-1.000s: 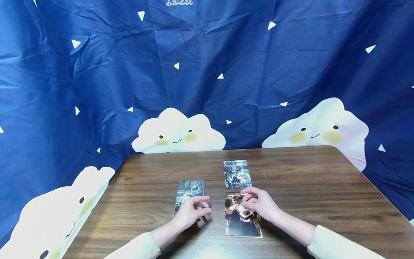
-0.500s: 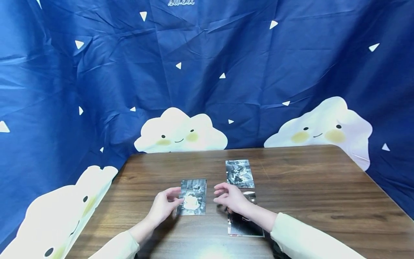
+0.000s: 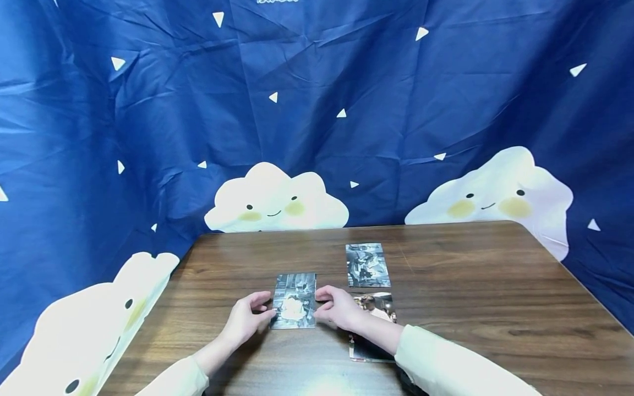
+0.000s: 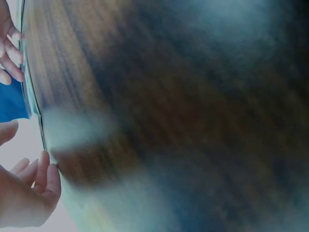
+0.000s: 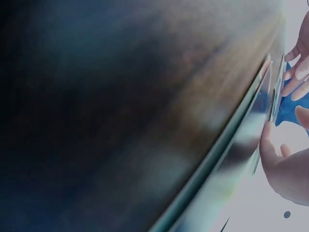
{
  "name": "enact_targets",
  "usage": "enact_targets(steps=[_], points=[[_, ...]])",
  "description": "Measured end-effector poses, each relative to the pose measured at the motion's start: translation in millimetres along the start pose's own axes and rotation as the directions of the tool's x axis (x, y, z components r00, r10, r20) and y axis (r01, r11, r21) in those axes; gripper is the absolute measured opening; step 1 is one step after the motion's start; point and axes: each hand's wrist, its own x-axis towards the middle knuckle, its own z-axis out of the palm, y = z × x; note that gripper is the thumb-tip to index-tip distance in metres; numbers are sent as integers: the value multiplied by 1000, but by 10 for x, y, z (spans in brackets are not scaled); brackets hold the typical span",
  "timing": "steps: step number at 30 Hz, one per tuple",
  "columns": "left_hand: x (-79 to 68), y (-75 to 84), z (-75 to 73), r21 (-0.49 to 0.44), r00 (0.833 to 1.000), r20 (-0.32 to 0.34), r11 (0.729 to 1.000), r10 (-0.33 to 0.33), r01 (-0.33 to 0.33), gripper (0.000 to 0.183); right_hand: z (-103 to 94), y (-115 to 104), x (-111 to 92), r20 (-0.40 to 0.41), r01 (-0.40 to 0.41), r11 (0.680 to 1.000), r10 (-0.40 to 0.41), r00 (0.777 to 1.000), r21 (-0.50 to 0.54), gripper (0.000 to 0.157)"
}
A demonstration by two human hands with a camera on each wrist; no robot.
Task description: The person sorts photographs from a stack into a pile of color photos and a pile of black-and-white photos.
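Head view shows a grey print (image 3: 299, 286) lying flat on the wooden table (image 3: 470, 286), between the two hands. A bright reflection covers part of its surface, so its picture cannot be read well. The left hand (image 3: 242, 319) is at the left edge of the grey print, with its fingers softly bent and nothing grasped in them. The right hand (image 3: 339, 309) is at the right edge of the same print, also relaxed and not clenched. The fingertips seem to touch both edges, but I cannot tell how firmly they press.

To the right of the grey print lies a colour print (image 3: 380, 304), partly covered by the right forearm. Beyond the grey print and to its right there is a black-and-white print (image 3: 367, 265), which no hand touches. Well behind the grey print, past the far side of the table, hangs a blue curtain (image 3: 307, 82).

About the progress, I judge that the work is somewhere in its middle. Three prints are already laid flat, and none is lifted. The attention of both hands is at the grey print; its lower left corner seems not completely even, so perhaps some adjusting is left there. How many sheets lie under each print cannot be counted.
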Motion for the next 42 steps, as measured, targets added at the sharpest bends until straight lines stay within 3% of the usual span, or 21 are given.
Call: enact_targets(steps=[17,29,42], points=[[9,19,64,-37,999,6,999,-33,33,40,46,-1,11,13,3,1000,-3,1000,6,44],[-13,80,79,-71,999,-39,997,-13,10,37,51,21,19,-1,-29,1000,29,1000,-6,44],[-18,71,80,-5,1000,-27,1000,5,-5,35,64,-21,-2,-58,-13,1000,13,998,10,38]])
